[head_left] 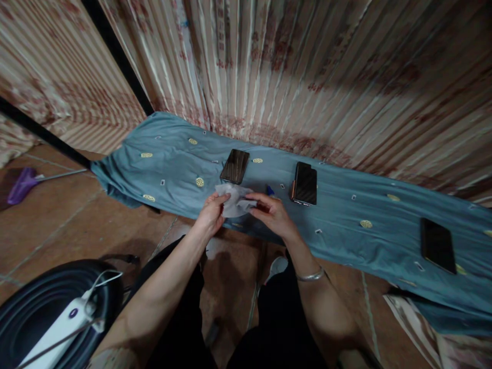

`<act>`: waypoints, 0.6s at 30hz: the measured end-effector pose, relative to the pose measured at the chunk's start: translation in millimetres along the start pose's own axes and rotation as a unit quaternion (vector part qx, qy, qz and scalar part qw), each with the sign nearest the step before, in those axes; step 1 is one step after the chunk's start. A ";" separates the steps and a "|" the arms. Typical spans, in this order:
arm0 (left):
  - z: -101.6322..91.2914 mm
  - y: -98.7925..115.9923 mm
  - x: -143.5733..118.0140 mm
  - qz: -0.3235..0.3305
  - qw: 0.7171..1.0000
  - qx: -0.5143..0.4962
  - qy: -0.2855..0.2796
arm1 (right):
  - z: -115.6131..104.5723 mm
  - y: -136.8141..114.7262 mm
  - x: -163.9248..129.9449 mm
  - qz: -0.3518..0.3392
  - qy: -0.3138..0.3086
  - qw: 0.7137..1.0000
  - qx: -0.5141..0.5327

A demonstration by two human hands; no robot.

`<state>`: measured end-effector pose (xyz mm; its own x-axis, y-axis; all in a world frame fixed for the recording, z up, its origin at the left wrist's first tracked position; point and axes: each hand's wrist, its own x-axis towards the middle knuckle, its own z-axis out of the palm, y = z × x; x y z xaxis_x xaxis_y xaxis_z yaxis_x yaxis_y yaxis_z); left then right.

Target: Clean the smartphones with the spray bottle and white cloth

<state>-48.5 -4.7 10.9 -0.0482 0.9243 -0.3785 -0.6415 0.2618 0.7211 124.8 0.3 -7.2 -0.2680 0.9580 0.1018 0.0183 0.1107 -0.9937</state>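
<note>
My left hand (210,211) and my right hand (271,211) both pinch a crumpled white cloth (234,200) above the near edge of a blue-grey patterned sheet (346,230) spread over a low surface. A dark phone (234,166) lies just beyond the cloth. A second dark phone (305,183) lies to the right of my right hand. A third phone (438,245) rests far right on the sheet. A small blue object (270,190) peeks out behind my right hand's fingers.
A striped patterned curtain (307,72) hangs behind the sheet. On the tiled floor (57,215) at the left lies a purple broom head (22,185). A black round object with a white power strip (61,323) sits at the lower left.
</note>
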 end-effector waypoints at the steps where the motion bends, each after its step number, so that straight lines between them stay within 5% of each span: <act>1: 0.2 -0.2 0.1 0.001 1.000 -0.005 -0.003 | 0.9 1.5 0.8 -0.006 0.028 0.999 -0.017; 3: 0.0 -0.7 -0.8 0.005 1.000 -0.005 -0.012 | 0.8 4.0 3.3 -0.002 0.097 0.995 -0.002; 8: -5.8 -5.4 -6.0 0.004 0.997 0.063 -0.035 | -7.7 3.4 10.2 0.062 0.221 0.944 0.237; 13: -11.1 -14.2 -7.6 -0.026 0.984 0.162 -0.064 | -7.0 -2.9 10.8 0.064 0.203 0.941 0.263; 18: -14.8 -16.9 -4.8 -0.014 0.986 0.166 -0.005 | -4.7 -14.7 5.4 0.062 0.161 0.947 0.270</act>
<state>-48.8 -17.6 -8.1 -0.0259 0.9180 -0.3958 -0.3555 0.3616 0.8619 127.6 5.0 8.2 0.0127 0.9955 -0.0940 -0.4874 -0.0759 -0.8699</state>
